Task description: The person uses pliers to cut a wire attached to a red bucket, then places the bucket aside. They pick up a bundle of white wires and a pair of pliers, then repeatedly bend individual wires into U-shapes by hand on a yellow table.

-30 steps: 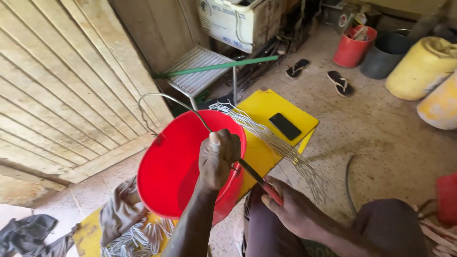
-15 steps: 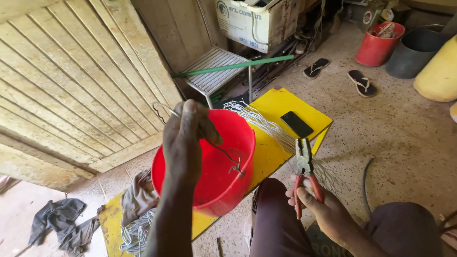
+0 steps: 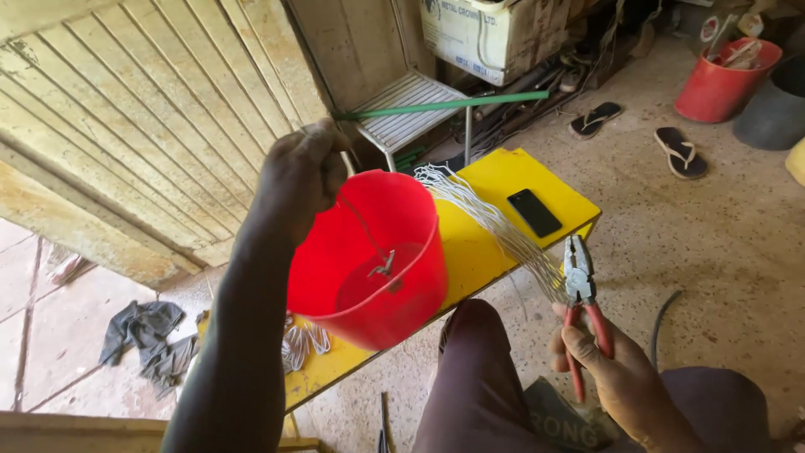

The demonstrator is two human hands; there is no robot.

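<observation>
My left hand (image 3: 293,180) is raised and closed on the thin wire handle of a red plastic bucket (image 3: 373,260), which hangs tilted above the yellow bench (image 3: 503,180). The wire's twisted end hooks at the bucket's near rim. My right hand (image 3: 608,369) holds red-handled pliers (image 3: 580,302) upright beside my knee, jaws up, close to a bundle of pale wire pieces (image 3: 490,222) lying across the bench. A black phone (image 3: 534,212) lies on the bench near the wires.
More bent wire handles (image 3: 302,344) lie on the bench under the bucket. A wooden slatted door (image 3: 142,126) stands at left, a green rod (image 3: 440,105) and white stool behind. Sandals (image 3: 679,151), another red bucket (image 3: 725,80) and rags (image 3: 147,335) are on the floor.
My left hand has lifted the bucket up off the bench by its wire handle. My right hand with the pliers has drawn back to my knee.
</observation>
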